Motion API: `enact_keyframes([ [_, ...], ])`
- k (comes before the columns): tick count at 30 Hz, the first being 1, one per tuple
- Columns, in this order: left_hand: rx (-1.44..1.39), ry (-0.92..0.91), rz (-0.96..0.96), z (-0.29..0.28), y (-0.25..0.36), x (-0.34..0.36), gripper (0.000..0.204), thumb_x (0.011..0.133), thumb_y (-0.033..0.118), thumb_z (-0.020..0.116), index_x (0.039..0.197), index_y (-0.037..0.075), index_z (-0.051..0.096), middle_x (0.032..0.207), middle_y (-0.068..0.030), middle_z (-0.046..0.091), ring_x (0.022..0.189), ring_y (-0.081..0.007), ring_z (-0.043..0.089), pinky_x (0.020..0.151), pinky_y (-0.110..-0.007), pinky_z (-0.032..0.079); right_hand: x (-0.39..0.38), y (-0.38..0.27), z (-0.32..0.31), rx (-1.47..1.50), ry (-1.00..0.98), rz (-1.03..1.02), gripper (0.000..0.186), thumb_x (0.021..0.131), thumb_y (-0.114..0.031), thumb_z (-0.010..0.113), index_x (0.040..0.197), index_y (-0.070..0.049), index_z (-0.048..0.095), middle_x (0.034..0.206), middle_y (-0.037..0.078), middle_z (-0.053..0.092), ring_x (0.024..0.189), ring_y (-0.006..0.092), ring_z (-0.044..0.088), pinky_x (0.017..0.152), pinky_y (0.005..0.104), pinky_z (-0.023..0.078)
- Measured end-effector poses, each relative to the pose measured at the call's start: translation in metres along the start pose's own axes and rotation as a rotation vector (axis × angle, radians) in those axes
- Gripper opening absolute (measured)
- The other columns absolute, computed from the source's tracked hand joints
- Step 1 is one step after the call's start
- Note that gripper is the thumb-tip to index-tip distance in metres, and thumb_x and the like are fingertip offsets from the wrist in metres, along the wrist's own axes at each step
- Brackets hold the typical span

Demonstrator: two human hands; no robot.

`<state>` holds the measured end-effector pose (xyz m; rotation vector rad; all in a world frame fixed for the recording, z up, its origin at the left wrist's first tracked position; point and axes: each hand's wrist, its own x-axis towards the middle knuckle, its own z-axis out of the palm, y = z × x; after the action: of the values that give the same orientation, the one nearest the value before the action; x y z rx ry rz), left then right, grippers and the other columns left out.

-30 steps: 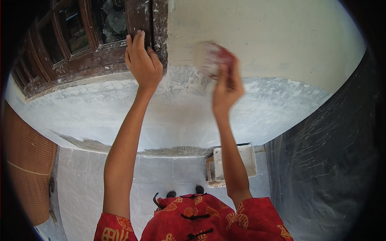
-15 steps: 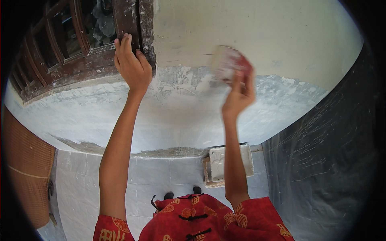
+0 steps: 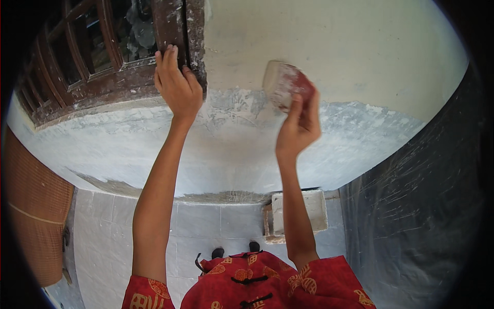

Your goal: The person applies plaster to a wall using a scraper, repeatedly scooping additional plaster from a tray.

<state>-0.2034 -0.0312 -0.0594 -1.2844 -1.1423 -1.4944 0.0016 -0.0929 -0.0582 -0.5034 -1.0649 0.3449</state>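
Observation:
My left hand (image 3: pixel 178 87) rests on the lower corner of a brown wooden window frame (image 3: pixel 170 31), fingers stretched out and holding nothing. In my right hand (image 3: pixel 298 127) is a flat red putty spreader (image 3: pixel 296 85), gripped between thumb and fingers. White filler smears its face, and its pale edge points up and left. The spreader is at the wall (image 3: pixel 334 51), near where the cream upper paint meets a patchy grey-white band (image 3: pixel 360 121). Whether its edge touches the wall I cannot tell.
Below the wall, a white tray (image 3: pixel 320 206) stands on the grey tiled floor (image 3: pixel 198 221), partly behind my right forearm. Dark plastic sheeting (image 3: pixel 411 206) hangs at the right. A woven brown mat (image 3: pixel 41 206) is at the left.
My right hand has shifted slightly left against the wall and turned the spreader, which is less blurred. My left hand keeps its place on the window frame. The view has moved slightly.

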Motion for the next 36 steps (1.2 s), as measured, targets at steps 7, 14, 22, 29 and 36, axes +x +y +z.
enact_keyframes([
  [7,-0.033,0.000,-0.009,0.008,0.004,-0.001,0.045,0.088,0.006,0.046,0.133,0.002,0.042,0.136,-0.0127,0.049,0.134,-0.0347,0.035,0.104,-0.047,0.025,-0.024,0.035,0.033,-0.096,-0.155,-0.192,0.039,0.086,0.007,0.058,0.124,-0.003,0.060,0.097,0.010,0.071,0.061,0.0042,0.057,0.051,0.0182,0.044],
  [14,-0.044,-0.010,0.016,0.004,0.004,0.003,0.045,0.089,0.006,0.045,0.133,0.003,0.042,0.135,-0.0136,0.049,0.134,-0.0351,0.035,0.105,-0.048,0.025,-0.001,-0.005,0.007,-0.004,0.002,-0.019,0.029,0.095,-0.002,0.050,0.123,-0.002,0.059,0.101,0.007,0.069,0.076,0.0087,0.064,0.060,0.0211,0.051],
  [22,-0.030,-0.032,0.002,-0.002,-0.005,-0.002,0.048,0.089,0.005,0.045,0.136,0.000,0.038,0.139,-0.0149,0.045,0.136,-0.0352,0.033,0.106,-0.046,0.023,-0.012,0.018,0.016,-0.235,-0.091,-0.048,0.035,0.092,-0.007,0.059,0.127,-0.004,0.057,0.104,0.011,0.068,0.074,0.0115,0.066,0.059,0.0223,0.055],
  [29,-0.041,-0.063,0.043,0.003,0.003,0.000,0.048,0.089,0.005,0.045,0.136,0.002,0.038,0.139,-0.0135,0.045,0.136,-0.0343,0.032,0.106,-0.047,0.022,0.015,0.006,-0.019,-0.105,-0.100,-0.048,0.037,0.092,-0.005,0.059,0.128,0.001,0.053,0.111,0.013,0.065,0.091,0.0151,0.065,0.070,0.0286,0.058],
  [36,0.001,-0.056,0.057,0.000,0.001,-0.001,0.049,0.089,0.005,0.046,0.137,0.000,0.037,0.138,-0.0147,0.045,0.136,-0.0354,0.032,0.106,-0.047,0.022,0.033,0.006,-0.055,-0.072,0.103,-0.059,0.035,0.093,-0.006,0.058,0.128,0.000,0.054,0.106,0.014,0.067,0.083,0.0140,0.066,0.066,0.0256,0.057],
])
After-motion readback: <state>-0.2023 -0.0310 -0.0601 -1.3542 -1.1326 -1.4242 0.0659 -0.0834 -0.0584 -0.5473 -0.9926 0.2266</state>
